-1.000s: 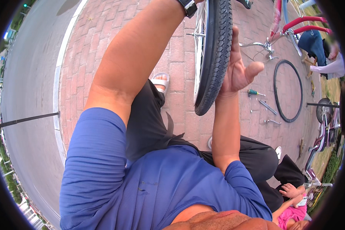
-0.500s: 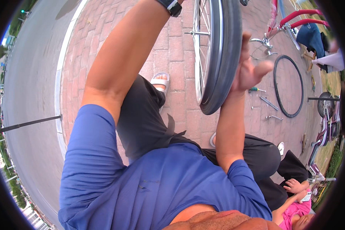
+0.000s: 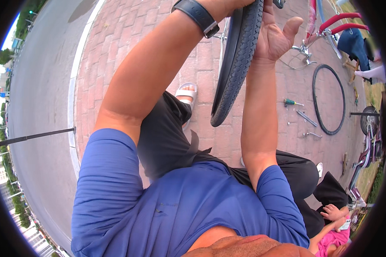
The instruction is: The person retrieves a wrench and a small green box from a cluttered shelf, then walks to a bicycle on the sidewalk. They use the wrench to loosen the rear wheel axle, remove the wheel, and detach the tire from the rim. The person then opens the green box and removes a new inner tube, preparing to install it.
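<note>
A bicycle wheel (image 3: 223, 45) with a knobbly black tyre (image 3: 240, 60) stands tilted in front of me, its upper part cut off by the picture's top edge. My left hand (image 3: 232, 5) reaches the tyre from the left at that edge; its fingers are out of sight. On the other side my right hand (image 3: 272, 40) rests along the tread, palm showing, thumb spread wide and fingers stretched upward, partly cut off. A dark watch (image 3: 197, 16) is on my left wrist.
On the brick paving to the right lie a green-handled screwdriver (image 3: 290, 102), a metal tool (image 3: 306, 118), a small bent metal part (image 3: 312, 135) and a loose black tyre (image 3: 315, 98). Beyond stands a red bicycle frame (image 3: 341, 19). A person in pink (image 3: 336, 237) sits at lower right.
The wheel has tipped and turned, so its tread now faces me more. My left hand has come right onto the tyre; my right hand has shifted slightly up.
</note>
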